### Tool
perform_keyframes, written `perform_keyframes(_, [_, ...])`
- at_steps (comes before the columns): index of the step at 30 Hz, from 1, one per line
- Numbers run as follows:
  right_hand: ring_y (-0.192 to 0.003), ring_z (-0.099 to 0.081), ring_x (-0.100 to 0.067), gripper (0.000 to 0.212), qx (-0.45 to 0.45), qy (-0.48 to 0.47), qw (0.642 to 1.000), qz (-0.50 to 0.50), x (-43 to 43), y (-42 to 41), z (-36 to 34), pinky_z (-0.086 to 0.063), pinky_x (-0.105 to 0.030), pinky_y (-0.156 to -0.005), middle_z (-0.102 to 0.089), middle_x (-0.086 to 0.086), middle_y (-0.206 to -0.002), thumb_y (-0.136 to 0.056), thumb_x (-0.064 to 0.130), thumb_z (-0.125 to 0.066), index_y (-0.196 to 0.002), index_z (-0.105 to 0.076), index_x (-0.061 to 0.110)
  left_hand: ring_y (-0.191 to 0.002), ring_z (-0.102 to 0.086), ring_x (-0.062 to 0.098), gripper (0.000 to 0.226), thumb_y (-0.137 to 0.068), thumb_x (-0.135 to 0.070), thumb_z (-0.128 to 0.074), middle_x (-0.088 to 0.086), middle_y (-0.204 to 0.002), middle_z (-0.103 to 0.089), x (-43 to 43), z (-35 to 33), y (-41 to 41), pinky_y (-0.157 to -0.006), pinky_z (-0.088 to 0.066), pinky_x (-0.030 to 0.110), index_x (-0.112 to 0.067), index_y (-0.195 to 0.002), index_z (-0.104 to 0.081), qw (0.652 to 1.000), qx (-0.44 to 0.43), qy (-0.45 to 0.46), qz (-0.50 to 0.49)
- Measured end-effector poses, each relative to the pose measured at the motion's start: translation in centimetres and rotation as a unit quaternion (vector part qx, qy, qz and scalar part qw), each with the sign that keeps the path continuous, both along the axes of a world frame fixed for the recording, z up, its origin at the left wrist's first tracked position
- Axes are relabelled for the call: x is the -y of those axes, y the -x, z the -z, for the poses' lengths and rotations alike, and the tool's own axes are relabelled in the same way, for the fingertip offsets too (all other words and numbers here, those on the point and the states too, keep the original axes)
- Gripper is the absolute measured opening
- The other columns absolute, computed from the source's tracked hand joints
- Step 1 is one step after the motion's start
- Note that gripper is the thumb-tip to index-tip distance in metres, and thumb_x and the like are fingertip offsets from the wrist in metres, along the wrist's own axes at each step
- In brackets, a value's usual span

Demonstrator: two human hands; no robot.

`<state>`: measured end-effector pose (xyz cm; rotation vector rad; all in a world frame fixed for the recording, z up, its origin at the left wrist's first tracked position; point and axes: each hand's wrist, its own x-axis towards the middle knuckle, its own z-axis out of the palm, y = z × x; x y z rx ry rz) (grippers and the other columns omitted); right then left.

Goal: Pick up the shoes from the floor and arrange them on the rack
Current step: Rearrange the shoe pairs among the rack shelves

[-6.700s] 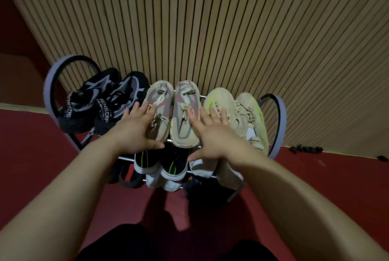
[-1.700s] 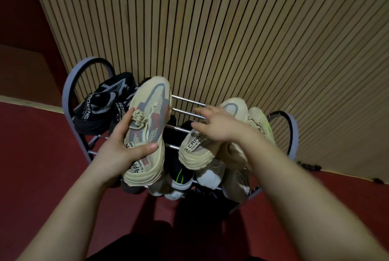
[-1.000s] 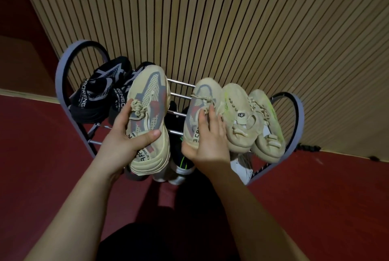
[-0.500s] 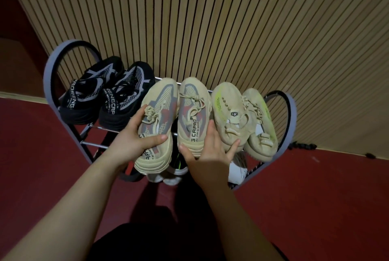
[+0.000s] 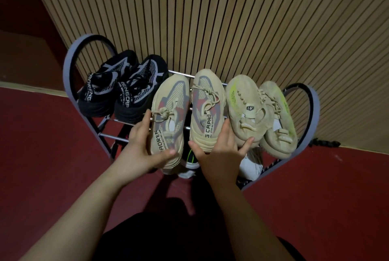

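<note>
Slatted wall (image 5: 231, 18) backs the rack (image 5: 67, 66) (top row full). Left grip (image 5: 143, 149) clasps one beige shoe (image 5: 170, 109) by its heel; right grip (image 5: 221, 155), fingers (image 5: 227, 129) spread, presses its mate (image 5: 207, 109), likely aligning them.

Metal rack (image 5: 69, 83) on red floor (image 5: 42, 144), top tier: black pair (image 5: 117, 90), beige pair (image 5: 189, 109), cream pair (image 5: 261, 111)
</note>
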<state>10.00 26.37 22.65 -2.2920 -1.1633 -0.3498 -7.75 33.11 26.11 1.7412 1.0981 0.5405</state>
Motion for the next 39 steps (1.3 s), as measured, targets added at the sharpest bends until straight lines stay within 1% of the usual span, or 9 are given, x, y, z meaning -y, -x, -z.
perform_keyframes(4, [-0.104,-0.065,-0.03,0.105,-0.019,-0.003,1.0,-0.002,-0.2,0.2,-0.1,0.004,-0.05,-0.112,-0.062,-0.018,-0.121,-0.068,0.075,-0.047,-0.138,-0.042,-0.003,-0.141,0.0,-0.004,0.138,-0.049,-0.059,-0.084,-0.012,-0.157,0.0,0.8,1.8,1.0,-0.114,-0.013,0.024,-0.042,-0.14,0.019,0.998,-0.018,-0.027,0.058])
perform_keyframes(9, [-0.114,-0.06,-0.03,0.104,-0.023,-0.008,1.0,-0.018,0.3,-0.1,-0.2,0.018,-0.039,-0.112,-0.057,-0.019,-0.128,-0.071,0.075,-0.044,-0.141,-0.035,-0.001,-0.125,-0.018,-0.018,0.122,-0.044,-0.064,-0.074,-0.005,-0.145,-0.023,0.9,3.1,0.2,-0.103,-0.016,0.009,-0.039,-0.147,-0.014,0.998,0.004,-0.054,0.017])
perform_keyframes(12, [-0.117,-0.058,-0.03,0.105,-0.019,-0.005,1.0,-0.024,0.4,-0.2,-0.2,0.02,-0.037,-0.111,-0.056,-0.019,-0.13,-0.072,0.076,-0.042,-0.142,-0.033,-0.001,-0.118,-0.027,-0.007,0.115,-0.04,-0.064,-0.071,-0.004,-0.133,-0.026,0.2,3.0,0.1,-0.104,-0.019,0.012,-0.047,-0.141,-0.019,0.999,0.008,-0.05,-0.009])
perform_keyframes(15, [-0.113,-0.06,-0.032,0.104,-0.017,0.005,1.0,-0.014,0.1,0.0,-0.1,0.015,-0.04,-0.112,-0.057,-0.02,-0.128,-0.073,0.076,-0.04,-0.141,-0.035,-0.002,-0.122,-0.03,0.007,0.121,-0.038,-0.059,-0.077,-0.001,-0.128,-0.027,-0.9,2.9,0.2,-0.108,-0.022,0.02,-0.042,-0.145,-0.021,0.999,-0.019,-0.03,-0.008])
perform_keyframes(20, [-0.11,-0.061,-0.032,0.102,-0.005,-0.001,1.0,0.0,-0.1,0.2,0.2,0.01,-0.044,-0.112,-0.059,-0.018,-0.125,-0.073,0.076,-0.04,-0.139,-0.038,-0.002,-0.119,-0.039,0.002,0.114,-0.051,-0.041,-0.089,-0.006,-0.137,-0.038,-1.7,3.1,0.6,-0.103,-0.032,0.018,-0.052,-0.142,-0.021,0.999,0.019,0.035,0.018])
perform_keyframes(25, [-0.109,-0.062,-0.032,0.099,-0.013,-0.028,0.999,0.012,-0.4,0.7,0.2,0.005,-0.044,-0.113,-0.059,-0.016,-0.125,-0.073,0.074,-0.042,-0.138,-0.041,0.0,-0.12,-0.054,0.006,0.103,-0.053,-0.033,-0.086,-0.016,-0.128,-0.059,-2.1,2.3,0.6,-0.108,-0.038,0.042,-0.053,-0.137,-0.03,0.986,0.121,0.099,0.063])
perform_keyframes(31, [-0.107,-0.062,-0.033,0.087,-0.009,-0.089,0.996,0.006,-1.4,0.9,-0.3,-0.02,-0.042,-0.109,-0.063,-0.019,-0.116,-0.071,0.063,-0.054,-0.126,-0.049,-0.004,-0.121,-0.055,0.015,0.102,-0.06,-0.004,-0.081,-0.004,-0.131,-0.059,-2.5,1.9,0.4,-0.099,-0.046,0.03,-0.034,-0.143,-0.031,0.966,0.211,0.128,0.073])
perform_keyframes(35, [-0.109,-0.059,-0.032,0.083,0.001,-0.115,0.993,0.005,-1.8,0.5,-1.3,-0.022,-0.039,-0.108,-0.062,-0.018,-0.118,-0.073,0.061,-0.054,-0.125,-0.051,-0.004,-0.12,-0.056,0.02,0.093,-0.065,0.006,-0.073,0.003,-0.131,-0.059,-2.6,2.0,-0.3,-0.085,-0.052,0.025,-0.028,-0.142,-0.035,0.951,0.257,0.154,0.077])
perform_keyframes(39, [-0.113,-0.057,-0.029,0.086,0.001,-0.097,0.995,-0.005,-1.7,-0.5,-1.8,-0.02,-0.038,-0.109,-0.061,-0.017,-0.122,-0.075,0.064,-0.05,-0.128,-0.049,-0.003,-0.122,-0.055,0.019,0.095,-0.064,0.0,-0.078,0.0,-0.13,-0.059,-3.6,1.6,-1.4,-0.101,-0.045,0.034,-0.031,-0.142,-0.035,0.957,0.236,0.15,0.074])
